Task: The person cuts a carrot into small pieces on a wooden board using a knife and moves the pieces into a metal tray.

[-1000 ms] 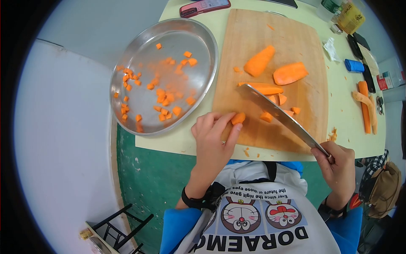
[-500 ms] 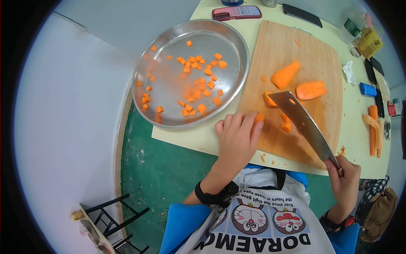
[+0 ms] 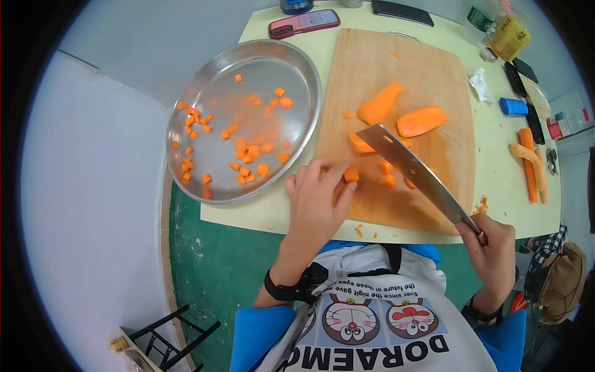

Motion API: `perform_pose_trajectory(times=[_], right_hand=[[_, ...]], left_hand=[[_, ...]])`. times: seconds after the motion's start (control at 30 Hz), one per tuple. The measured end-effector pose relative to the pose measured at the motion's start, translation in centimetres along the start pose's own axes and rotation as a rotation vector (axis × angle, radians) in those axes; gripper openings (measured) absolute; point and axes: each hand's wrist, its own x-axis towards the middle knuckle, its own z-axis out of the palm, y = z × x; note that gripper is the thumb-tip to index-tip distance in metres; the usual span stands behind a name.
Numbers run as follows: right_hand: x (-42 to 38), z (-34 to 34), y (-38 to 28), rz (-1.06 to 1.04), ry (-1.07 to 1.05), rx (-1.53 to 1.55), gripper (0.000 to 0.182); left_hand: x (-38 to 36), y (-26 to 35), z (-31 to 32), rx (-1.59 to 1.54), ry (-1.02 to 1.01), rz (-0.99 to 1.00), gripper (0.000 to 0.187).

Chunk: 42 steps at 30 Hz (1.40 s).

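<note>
My left hand rests at the board's left front, thumb and index finger closed around a small carrot piece. In my right hand is the handle of a cleaver, its blade slanting up and left over the wooden cutting board. Under and beside the blade lie cut carrot chunks, partly hidden. Farther back are two larger carrot pieces, one pointed and one flat-cut. Left of the board, a round metal tray holds many carrot cubes.
A red-cased phone and a black phone lie along the back edge. On the right are whole peeled carrots, a blue roll, a crumpled tissue and a plastic bottle. Carrot scraps dot the table.
The view has shifted, so the table appears farther left. My left fingers still pinch the carrot piece, now more exposed. The tray's cubes have changed position; the cleaver stays over the board.
</note>
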Motion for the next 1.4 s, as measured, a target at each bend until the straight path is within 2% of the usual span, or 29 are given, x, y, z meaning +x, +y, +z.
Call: perform_pose_trajectory(times=[0.27,0.47,0.63,0.83,1.13,1.27,1.4], right_hand=[[-0.2,0.2,0.0,0.005,-0.030,0.031,0.013],[-0.1,0.5,-1.4,-0.022,-0.127,-0.006,0.016],[0.1,1.7,-2.2,-0.013,-0.189,-0.023,0.020],[0.1,2.0,-3.2,0.006,-0.199,-0.044,0.022],[0.1,2.3,-4.1,0.020,-0.207,-0.104,0.022],[0.2,2.1,-4.0,0.021,-0.143,-0.132,0.020],[0.5,1.7,-4.1,-0.007,-0.179,-0.179,0.019]], left_hand=[[-0.8,0.8,-0.3,0.032,-0.011,-0.032,0.033],[-1.7,0.4,0.0,-0.185,0.146,-0.089,0.029],[-2.0,0.0,0.7,-0.105,0.254,0.033,0.019],[-1.8,0.0,1.4,-0.147,0.313,0.057,0.014],[-2.0,-0.2,2.0,-0.176,0.364,0.093,0.016],[-1.9,0.2,1.9,-0.175,0.348,0.058,0.019],[-2.0,0.1,2.3,-0.179,0.375,0.039,0.020]])
